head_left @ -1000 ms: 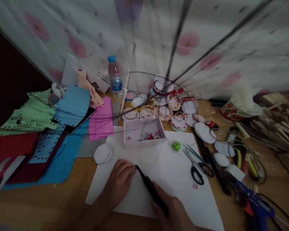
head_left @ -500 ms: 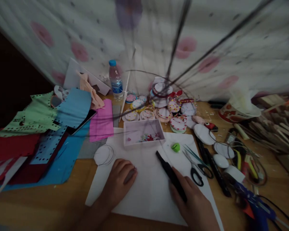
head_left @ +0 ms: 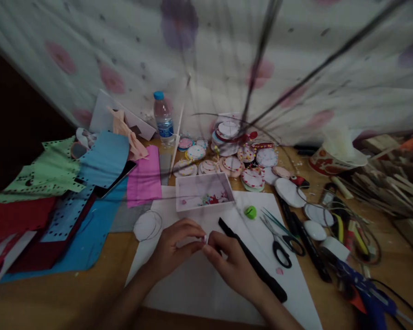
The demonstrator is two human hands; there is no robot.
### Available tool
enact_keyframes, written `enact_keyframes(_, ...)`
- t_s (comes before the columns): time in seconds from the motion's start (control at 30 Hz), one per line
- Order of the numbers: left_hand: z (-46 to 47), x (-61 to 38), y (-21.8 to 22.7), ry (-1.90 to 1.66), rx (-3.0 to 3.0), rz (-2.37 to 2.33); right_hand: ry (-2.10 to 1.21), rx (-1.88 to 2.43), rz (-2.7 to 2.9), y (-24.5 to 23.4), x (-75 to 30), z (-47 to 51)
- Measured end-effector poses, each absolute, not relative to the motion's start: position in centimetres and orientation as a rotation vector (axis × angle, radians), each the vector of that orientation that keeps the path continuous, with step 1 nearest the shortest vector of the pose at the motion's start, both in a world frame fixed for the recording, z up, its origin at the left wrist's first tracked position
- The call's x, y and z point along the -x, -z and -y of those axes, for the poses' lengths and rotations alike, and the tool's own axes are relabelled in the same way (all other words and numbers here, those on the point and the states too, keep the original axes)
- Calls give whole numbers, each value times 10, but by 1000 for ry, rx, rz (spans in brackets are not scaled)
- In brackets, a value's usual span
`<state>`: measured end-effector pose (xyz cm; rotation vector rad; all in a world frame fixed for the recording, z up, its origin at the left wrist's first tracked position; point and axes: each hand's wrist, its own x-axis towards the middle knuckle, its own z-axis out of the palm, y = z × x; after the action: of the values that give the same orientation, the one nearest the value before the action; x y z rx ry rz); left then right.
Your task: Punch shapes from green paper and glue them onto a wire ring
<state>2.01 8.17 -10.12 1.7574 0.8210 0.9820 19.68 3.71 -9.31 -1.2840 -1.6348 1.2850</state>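
Observation:
Over the white sheet (head_left: pixel 179 293), my left hand (head_left: pixel 174 250) is closed, pinching a tiny pinkish-white piece (head_left: pixel 204 239) between thumb and fingertips. Fingertips of my right hand (head_left: pixel 232 263) meet it from the other side, also pinched; what they grip is mostly hidden. A long black tool (head_left: pixel 258 263) with a slanted tip lies on the sheet beside and partly behind my right hand. Near it are a small pink scrap (head_left: pixel 279 271), black-handled scissors (head_left: pixel 280 252) and a green round object (head_left: pixel 250 212). Beyond my hands stands a pale tray (head_left: pixel 192 211) holding small colourful bits.
Several decorated round pieces (head_left: pixel 232 166) and a water bottle (head_left: pixel 164 120) stand behind the tray. Coloured sheets (head_left: pixel 106 153) are piled left, near white discs (head_left: pixel 145 227). At right lie a blue glue gun (head_left: pixel 365 286), pliers, wooden sticks (head_left: pixel 385 183) and a paper tub (head_left: pixel 333 162).
My right hand has let go of the black tool, which now lies on the sheet. Both hands have come together at the tiny piece. A pink scrap now shows near the scissors.

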Motion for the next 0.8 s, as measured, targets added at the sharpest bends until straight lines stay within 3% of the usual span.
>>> enact_keyframes(0.2,-89,-15,115,-823,-1680,-724,-1460,1303,1566,116,-193,-36)
enact_keyframes(0.43,-89,-13,121,-745,-1519,-739,-1621,1218,1582,110,-199,-38)
enact_keyframes(0.8,-88,-14,123,-770,-1369,-784,-1286,1274,1862,107,-201,-34)
